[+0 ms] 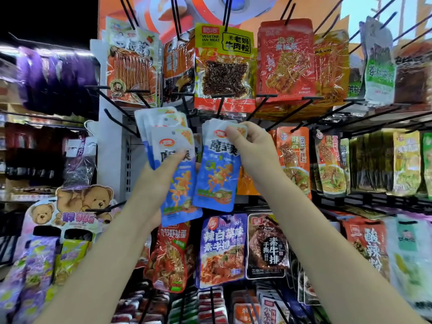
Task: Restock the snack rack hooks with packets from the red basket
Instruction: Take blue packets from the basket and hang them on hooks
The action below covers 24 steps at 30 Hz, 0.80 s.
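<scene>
1. Right hand [253, 149] is up at the rack, thumb and fingers pinching the white top edge of a glossy blue-and-white plastic snack packet [216, 174], which hangs below the fingers and tilts a little to the left.
2. The top of that packet sits just under a black wire hook [219, 106] poking out from the row above; whether the hook is through the packet's hole, I cannot tell, the fingers cover it.
3. Left hand [161, 181] is beside it, thumb pressed across the front of a fanned stack of matching blue-and-white packets [168, 141], fingers curled behind them.
4. The stack rises above the left hand, white tops spread like cards, and its lowest packet hangs down past the wrist.
5. The two handfuls are just beside each other, edges overlapping near the middle.
6. Out from the hands: above hangs a yellow-and-red packet with dark shredded contents [224, 66], flanked by orange and red packets.
7. Below hangs a purple-blue packet with white lettering [222, 250], beside a black packet [267, 247].
8. Far left stands a cardboard display with teddy bears [77, 204].
</scene>
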Tool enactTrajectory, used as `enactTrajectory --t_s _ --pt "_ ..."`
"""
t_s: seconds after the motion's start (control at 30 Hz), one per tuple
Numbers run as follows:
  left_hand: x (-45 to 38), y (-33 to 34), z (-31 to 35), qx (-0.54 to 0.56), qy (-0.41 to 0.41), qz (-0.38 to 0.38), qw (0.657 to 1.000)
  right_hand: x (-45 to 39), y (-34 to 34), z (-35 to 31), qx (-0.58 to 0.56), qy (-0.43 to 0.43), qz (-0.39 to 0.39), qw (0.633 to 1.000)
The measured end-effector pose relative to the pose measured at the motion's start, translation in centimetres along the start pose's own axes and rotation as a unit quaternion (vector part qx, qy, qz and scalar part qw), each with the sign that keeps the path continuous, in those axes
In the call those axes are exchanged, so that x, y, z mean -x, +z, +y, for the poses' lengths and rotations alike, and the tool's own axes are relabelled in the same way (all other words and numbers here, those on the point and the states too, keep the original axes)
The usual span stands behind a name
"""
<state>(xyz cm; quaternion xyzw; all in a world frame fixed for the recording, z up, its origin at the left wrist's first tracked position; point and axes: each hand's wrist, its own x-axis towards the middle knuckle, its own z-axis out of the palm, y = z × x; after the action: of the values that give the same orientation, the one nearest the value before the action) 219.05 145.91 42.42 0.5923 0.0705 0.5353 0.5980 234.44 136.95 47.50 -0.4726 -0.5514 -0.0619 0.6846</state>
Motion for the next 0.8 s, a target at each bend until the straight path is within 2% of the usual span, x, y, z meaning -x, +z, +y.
enactTrajectory --t_s 0.13,0.33,0.63,0.8 --pt "-0.2 -2.7 0.2 0.005 -0.026 0.016 1.0 0.2 0.4 1.0 0.017 0.038 -0.029 0.999" --pt "0.1 -4.5 0.8 -0.025 0.012 0.048 0.998 0.3 3.6 -0.5 0.011 -0.024 0.005 1.0" --pt "0.2 -6.5 1.5 0.012 0.026 0.038 0.999 -1.9 7.9 -1.4 0.014 -0.039 -0.002 0.999" --pt "-0.2 -8.0 0.9 -0.032 0.042 0.079 0.995 0.4 8.6 -1.1 0.014 -0.069 -0.034 0.997"
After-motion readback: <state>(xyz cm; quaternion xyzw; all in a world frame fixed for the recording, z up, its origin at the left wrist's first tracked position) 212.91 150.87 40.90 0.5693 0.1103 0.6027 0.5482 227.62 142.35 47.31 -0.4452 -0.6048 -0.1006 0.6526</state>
